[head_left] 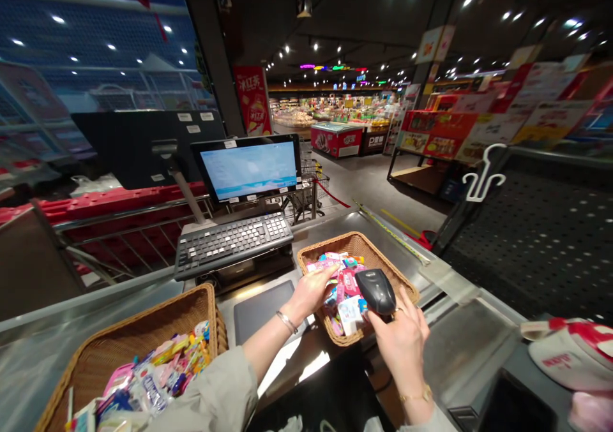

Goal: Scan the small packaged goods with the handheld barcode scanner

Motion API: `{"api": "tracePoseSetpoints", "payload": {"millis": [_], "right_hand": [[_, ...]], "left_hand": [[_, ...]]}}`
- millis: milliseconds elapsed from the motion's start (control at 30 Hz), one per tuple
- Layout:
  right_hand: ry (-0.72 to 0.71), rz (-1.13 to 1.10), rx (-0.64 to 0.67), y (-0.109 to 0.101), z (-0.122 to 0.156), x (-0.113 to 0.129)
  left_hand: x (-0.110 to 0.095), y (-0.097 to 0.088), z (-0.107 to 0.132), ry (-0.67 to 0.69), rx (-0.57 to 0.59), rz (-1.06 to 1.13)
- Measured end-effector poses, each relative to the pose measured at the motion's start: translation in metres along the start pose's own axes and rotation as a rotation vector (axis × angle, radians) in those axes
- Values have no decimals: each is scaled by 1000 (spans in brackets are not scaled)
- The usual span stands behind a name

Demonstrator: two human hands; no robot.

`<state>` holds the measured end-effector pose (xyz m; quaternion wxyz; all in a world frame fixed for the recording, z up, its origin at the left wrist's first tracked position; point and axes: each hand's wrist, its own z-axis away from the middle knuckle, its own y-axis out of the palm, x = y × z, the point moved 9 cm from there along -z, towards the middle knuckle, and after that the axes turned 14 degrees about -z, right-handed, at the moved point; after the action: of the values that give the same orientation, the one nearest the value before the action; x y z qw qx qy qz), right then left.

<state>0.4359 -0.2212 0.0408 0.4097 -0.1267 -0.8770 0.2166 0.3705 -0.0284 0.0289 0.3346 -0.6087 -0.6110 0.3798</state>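
Observation:
My right hand is wrapped around a black handheld barcode scanner, its head over the right-hand wicker basket. Inside that basket lies a pile of small colourful packets, with a white packet near the front. My left hand reaches over the basket's left rim, its fingers stretched out across the packets; whether the fingertips touch one is hard to see. At lower left, partly behind my left sleeve, a second wicker basket contains more small bagged goods.
Behind the baskets stand a black keyboard and a lit monitor. A dark flat plate is set in the metal counter between the baskets. On the right lie a dark phone-like device and a red-and-white pouch, near a black perforated panel.

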Motion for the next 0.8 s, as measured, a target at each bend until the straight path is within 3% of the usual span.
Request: {"api": "tracePoseSetpoints", "payload": {"millis": [200,400,567,800], "right_hand": [[-48,-2,13,11,2,6],[-90,-41,83,39,4,27],[-178,-103,178,64,11,62],[-240,-210,313,109,33,98]], "left_hand": [[3,-28,8,-62,-4,-179],[19,-55,41,-224,27,-272],[37,-73,92,-371,46,-323],[63,-95,183,-573,81,-406]]}}
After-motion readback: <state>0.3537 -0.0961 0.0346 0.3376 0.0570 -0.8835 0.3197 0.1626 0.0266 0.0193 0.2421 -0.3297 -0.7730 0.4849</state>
